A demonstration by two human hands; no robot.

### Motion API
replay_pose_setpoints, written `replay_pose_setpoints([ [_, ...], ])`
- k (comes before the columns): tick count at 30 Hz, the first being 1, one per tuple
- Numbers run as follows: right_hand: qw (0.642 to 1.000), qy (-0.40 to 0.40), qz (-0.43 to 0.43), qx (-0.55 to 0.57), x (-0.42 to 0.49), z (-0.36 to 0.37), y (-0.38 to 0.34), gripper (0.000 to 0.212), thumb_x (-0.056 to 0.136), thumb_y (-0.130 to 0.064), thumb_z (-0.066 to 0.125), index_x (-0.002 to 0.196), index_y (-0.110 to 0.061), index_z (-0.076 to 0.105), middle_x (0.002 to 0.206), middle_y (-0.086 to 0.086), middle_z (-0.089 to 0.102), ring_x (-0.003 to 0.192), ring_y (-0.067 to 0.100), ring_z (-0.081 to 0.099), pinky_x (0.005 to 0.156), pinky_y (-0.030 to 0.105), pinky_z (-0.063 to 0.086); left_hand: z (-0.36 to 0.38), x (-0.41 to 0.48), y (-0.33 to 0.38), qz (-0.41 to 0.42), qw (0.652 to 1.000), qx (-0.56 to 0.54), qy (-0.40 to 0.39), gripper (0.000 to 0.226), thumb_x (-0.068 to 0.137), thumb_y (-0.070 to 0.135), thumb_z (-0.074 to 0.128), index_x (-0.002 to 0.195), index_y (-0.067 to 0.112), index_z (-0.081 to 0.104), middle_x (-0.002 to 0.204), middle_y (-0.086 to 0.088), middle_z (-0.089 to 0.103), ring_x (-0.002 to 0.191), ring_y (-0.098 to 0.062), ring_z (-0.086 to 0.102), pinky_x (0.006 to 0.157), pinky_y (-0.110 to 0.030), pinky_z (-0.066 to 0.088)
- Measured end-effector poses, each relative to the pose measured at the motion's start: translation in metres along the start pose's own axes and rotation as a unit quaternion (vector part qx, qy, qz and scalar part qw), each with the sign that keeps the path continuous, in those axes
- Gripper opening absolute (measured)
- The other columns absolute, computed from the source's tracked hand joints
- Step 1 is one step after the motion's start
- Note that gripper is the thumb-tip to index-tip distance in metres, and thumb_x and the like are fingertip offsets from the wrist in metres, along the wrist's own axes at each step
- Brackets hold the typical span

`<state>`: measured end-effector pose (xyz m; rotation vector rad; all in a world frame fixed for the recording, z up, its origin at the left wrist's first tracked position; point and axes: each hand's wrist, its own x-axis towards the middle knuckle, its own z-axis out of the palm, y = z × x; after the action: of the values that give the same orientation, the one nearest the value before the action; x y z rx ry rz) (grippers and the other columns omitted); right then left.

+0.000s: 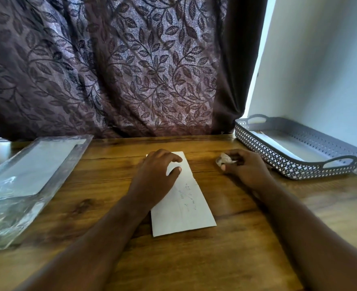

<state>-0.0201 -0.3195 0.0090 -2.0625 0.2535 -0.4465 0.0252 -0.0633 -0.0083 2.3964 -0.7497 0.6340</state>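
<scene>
A white envelope (pixel 183 208) lies flat in the middle of the wooden table (pixel 85 208), its long side running away from the near edge and tilted a little to the left. Faint handwriting shows on its upper face.

The left hand (pixel 154 177) rests arched on the envelope's far end. Its fingers are bent and close together, with their tips down near the far corner. The thumb is set apart from them and presses its tip on the paper. Whether the fingers hook over the far edge cannot be told.

The right hand (pixel 247 171) rests on the table just right of the envelope, not touching it. Its fingers are curled and, with the thumb, pinch a small crumpled scrap (pixel 223 159) that sticks out to the left.

A grey perforated tray (pixel 278 159) with handles sits at the far right corner, against the pale wall (pixel 320 59). A clear plastic sleeve (pixel 26 185) holding a white sheet lies along the left edge. A dark leaf-patterned curtain (pixel 131 70) hangs behind the far edge.
</scene>
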Motion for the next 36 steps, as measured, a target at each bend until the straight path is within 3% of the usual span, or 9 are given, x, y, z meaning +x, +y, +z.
replay_pose_setpoints([
  [2, 0.989, -0.067, -0.002, 0.134, -0.01, 0.011, -0.014, 0.042, 0.078, -0.002, 0.081, 0.115, -0.019, 0.07, 0.102, 0.0, 0.077, 0.094, 0.014, 0.074, 0.075, 0.023, 0.059, -0.001, 0.001, 0.002, -0.011, 0.998, -0.054, 0.005, 0.028, 0.097, 0.034, 0.062, 0.123, 0.025, 0.065, 0.128, 0.007, 0.064, 0.106, -0.004, 0.055, 0.089, -0.017, 0.045],
  [5, 0.974, -0.137, -0.035, 0.178, -0.017, 0.03, -0.025, 0.043, 0.079, 0.007, 0.076, 0.114, -0.017, 0.069, 0.104, 0.0, 0.078, 0.101, 0.016, 0.073, 0.082, 0.028, 0.06, -0.002, 0.001, 0.002, -0.026, 0.994, -0.105, 0.0, 0.034, 0.097, 0.035, 0.061, 0.13, 0.024, 0.063, 0.126, 0.008, 0.066, 0.1, 0.002, 0.055, 0.079, -0.005, 0.036],
  [8, 0.971, -0.163, -0.068, 0.16, -0.019, 0.042, -0.028, 0.044, 0.077, 0.001, 0.079, 0.115, -0.019, 0.069, 0.109, 0.0, 0.077, 0.105, 0.015, 0.072, 0.094, 0.037, 0.057, -0.001, 0.002, 0.001, -0.009, 0.993, -0.12, -0.014, 0.041, 0.094, 0.034, 0.065, 0.134, 0.024, 0.06, 0.126, 0.008, 0.066, 0.101, 0.003, 0.055, 0.079, -0.005, 0.038],
  [13, 0.968, -0.181, -0.099, 0.145, -0.021, 0.044, -0.029, 0.045, 0.077, -0.003, 0.081, 0.114, -0.025, 0.069, 0.111, -0.001, 0.076, 0.105, 0.011, 0.071, 0.096, 0.036, 0.058, 0.003, 0.002, 0.0, 0.026, 0.993, -0.116, -0.019, 0.043, 0.09, 0.031, 0.071, 0.13, 0.02, 0.063, 0.121, 0.004, 0.069, 0.094, 0.005, 0.055, 0.081, -0.012, 0.045],
  [17, 0.971, -0.172, -0.111, 0.127, -0.019, 0.046, -0.028, 0.038, 0.079, -0.011, 0.082, 0.113, -0.023, 0.071, 0.107, -0.005, 0.077, 0.102, 0.008, 0.071, 0.096, 0.036, 0.058, 0.002, 0.001, 0.001, 0.041, 0.993, -0.107, 0.0, 0.038, 0.092, 0.027, 0.068, 0.129, 0.017, 0.064, 0.122, 0.001, 0.069, 0.096, 0.004, 0.054, 0.079, -0.005, 0.04],
  [21, 0.969, -0.169, -0.117, 0.136, -0.017, 0.048, -0.025, 0.032, 0.083, -0.014, 0.08, 0.114, -0.014, 0.071, 0.104, 0.001, 0.078, 0.097, 0.017, 0.074, 0.091, 0.043, 0.06, 0.001, 0.002, 0.004, 0.052, 0.994, -0.094, 0.028, 0.034, 0.094, 0.025, 0.066, 0.126, 0.016, 0.066, 0.12, 0.0, 0.07, 0.093, 0.001, 0.057, 0.073, -0.002, 0.042],
  [29, 0.963, -0.187, -0.147, 0.128, -0.012, 0.05, -0.02, 0.044, 0.084, -0.012, 0.079, 0.127, -0.012, 0.068, 0.102, 0.004, 0.077, 0.094, 0.02, 0.075, 0.085, 0.037, 0.062, 0.001, 0.002, 0.003, -0.001, 0.988, -0.152, 0.02, 0.029, 0.099, 0.029, 0.057, 0.126, 0.021, 0.067, 0.106, 0.007, 0.073, 0.084, -0.001, 0.068, 0.065, -0.009, 0.047],
  [34, 0.965, -0.177, -0.144, 0.128, -0.011, 0.052, -0.02, 0.038, 0.083, -0.01, 0.079, 0.12, -0.011, 0.069, 0.1, 0.006, 0.077, 0.088, 0.022, 0.075, 0.076, 0.033, 0.063, 0.002, 0.002, 0.001, 0.034, 0.99, -0.129, 0.041, 0.029, 0.098, 0.025, 0.061, 0.125, 0.02, 0.068, 0.115, 0.002, 0.072, 0.088, -0.005, 0.066, 0.069, -0.02, 0.054],
  [36, 0.965, -0.175, -0.141, 0.132, -0.01, 0.052, -0.02, 0.037, 0.082, -0.01, 0.08, 0.118, -0.011, 0.069, 0.101, 0.006, 0.077, 0.09, 0.023, 0.075, 0.076, 0.037, 0.063, 0.001, 0.002, 0.001, 0.05, 0.99, -0.119, 0.05, 0.028, 0.096, 0.025, 0.064, 0.123, 0.021, 0.069, 0.117, 0.004, 0.071, 0.089, -0.004, 0.064, 0.074, -0.016, 0.053],
])
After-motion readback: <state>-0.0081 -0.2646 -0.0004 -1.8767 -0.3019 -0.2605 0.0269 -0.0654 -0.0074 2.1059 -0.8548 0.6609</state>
